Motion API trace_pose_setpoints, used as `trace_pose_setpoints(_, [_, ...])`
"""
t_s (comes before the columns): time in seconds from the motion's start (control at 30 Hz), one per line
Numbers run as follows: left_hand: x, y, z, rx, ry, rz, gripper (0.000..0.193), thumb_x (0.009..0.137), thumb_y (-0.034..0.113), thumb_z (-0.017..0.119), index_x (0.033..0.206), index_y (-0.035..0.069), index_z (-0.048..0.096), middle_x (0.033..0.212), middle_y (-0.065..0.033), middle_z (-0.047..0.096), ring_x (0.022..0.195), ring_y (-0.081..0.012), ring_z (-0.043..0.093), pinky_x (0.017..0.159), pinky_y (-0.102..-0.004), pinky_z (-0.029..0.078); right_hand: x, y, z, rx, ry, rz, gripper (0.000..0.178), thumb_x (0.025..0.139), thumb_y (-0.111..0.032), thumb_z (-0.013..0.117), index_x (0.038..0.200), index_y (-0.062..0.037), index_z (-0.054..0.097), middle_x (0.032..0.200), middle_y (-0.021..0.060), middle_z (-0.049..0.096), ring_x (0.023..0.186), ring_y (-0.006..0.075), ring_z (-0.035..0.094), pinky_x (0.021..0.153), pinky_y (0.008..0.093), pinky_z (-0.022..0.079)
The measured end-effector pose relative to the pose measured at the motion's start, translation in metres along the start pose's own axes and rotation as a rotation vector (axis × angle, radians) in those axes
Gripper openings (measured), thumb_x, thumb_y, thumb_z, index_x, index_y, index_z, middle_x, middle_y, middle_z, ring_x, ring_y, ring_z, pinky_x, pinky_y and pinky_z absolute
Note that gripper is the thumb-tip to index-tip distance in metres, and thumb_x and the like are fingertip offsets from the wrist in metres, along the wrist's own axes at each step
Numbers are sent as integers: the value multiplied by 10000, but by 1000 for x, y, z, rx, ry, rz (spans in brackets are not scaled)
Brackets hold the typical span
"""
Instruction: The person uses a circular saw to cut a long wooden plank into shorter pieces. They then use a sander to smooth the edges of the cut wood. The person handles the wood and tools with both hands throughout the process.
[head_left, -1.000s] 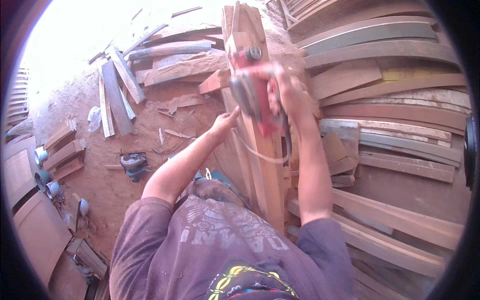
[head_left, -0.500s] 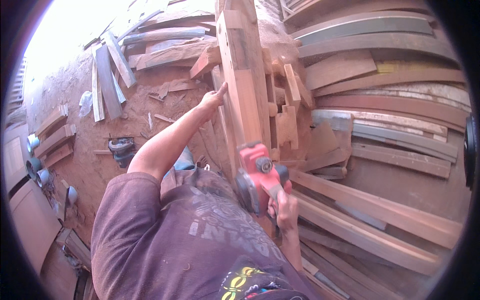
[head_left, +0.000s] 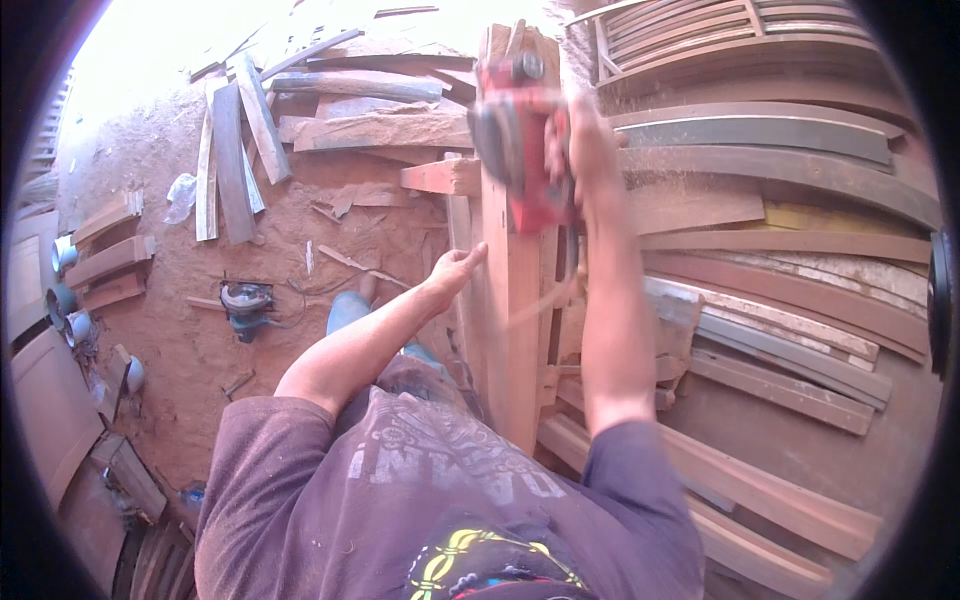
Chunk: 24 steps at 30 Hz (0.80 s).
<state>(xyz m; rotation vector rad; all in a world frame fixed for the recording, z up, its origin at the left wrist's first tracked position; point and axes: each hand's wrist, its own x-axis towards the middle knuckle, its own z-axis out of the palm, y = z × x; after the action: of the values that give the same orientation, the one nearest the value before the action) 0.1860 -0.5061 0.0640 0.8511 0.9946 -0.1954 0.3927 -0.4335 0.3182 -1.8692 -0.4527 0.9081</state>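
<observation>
My right hand [head_left: 590, 155] is closed round the handle of a red electric planer [head_left: 535, 195], which is smeared by motion. The planer sits over the far part of a long, pale wooden beam [head_left: 512, 350] that runs away from my body. Nearer to me, my left hand [head_left: 455, 275] grips the beam's left edge, thumb against the wood; its other fingers are partly hidden. A blurred cord [head_left: 560, 292] trails from the planer beside my right forearm.
Long planks [head_left: 760, 130] lie stacked on the right. Wood offcuts [head_left: 232, 155] are scattered at the far left. A dark power tool [head_left: 247, 300] rests on the dusty ground [head_left: 300, 345]. One wood block [head_left: 440, 178] juts out left of the beam.
The planer and my right hand have moved from close to my body to the beam's far part. My left hand stays on the beam's edge. The view has shifted.
</observation>
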Motion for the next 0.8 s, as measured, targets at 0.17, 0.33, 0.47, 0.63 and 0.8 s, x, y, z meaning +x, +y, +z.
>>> trace_pose_setpoints(0.17, [-4, 13, -8, 57, -31, -2, 1010, 920, 781, 662, 1491, -46, 558, 1507, -256, 576, 1453, -350, 499, 1207, -526, 380, 42, -27, 5, 42, -53, 57, 479, 1073, -482, 408, 972, -69, 628, 657, -18, 454, 469, 107, 415, 450, 303, 381])
trace_pose_setpoints(0.33, [0, 11, -18, 55, -14, 87, 1051, 889, 814, 676, 1442, -77, 597, 1334, -219, 676, 1256, -313, 621, 1126, -509, 438, -83, 33, -17, 60, -90, 113, 561, 1080, -595, 464, 847, -96, 566, 620, -15, 489, 463, 89, 442, 442, 274, 374])
trace_pose_setpoints(0.47, [13, 4, -18, -4, -10, 141, 1082, 851, 837, 702, 1415, -82, 605, 1297, -180, 691, 1219, -262, 637, 1035, -462, 483, -256, 109, -60, -24, -21, 66, 554, 1097, -504, 482, 782, -65, 603, 602, 8, 536, 480, 123, 524, 457, 324, 391])
trace_pose_setpoints(0.63, [4, 18, -10, 7, 27, 24, 1150, 845, 873, 658, 1548, -19, 483, 1537, -193, 537, 1442, -348, 511, 1193, -623, 297, -487, 186, -87, 4, 207, 308, 548, 1110, -428, 473, 729, -53, 593, 606, -5, 540, 513, 91, 494, 484, 296, 359])
trace_pose_setpoints(0.8, [19, 10, -20, -29, 31, 36, 1148, 843, 880, 648, 1566, 5, 472, 1568, -168, 521, 1480, -343, 477, 1209, -628, 270, -517, 195, -79, 121, 283, 378, 492, 1099, -343, 490, 727, -41, 599, 619, -10, 534, 522, 79, 494, 474, 277, 340])
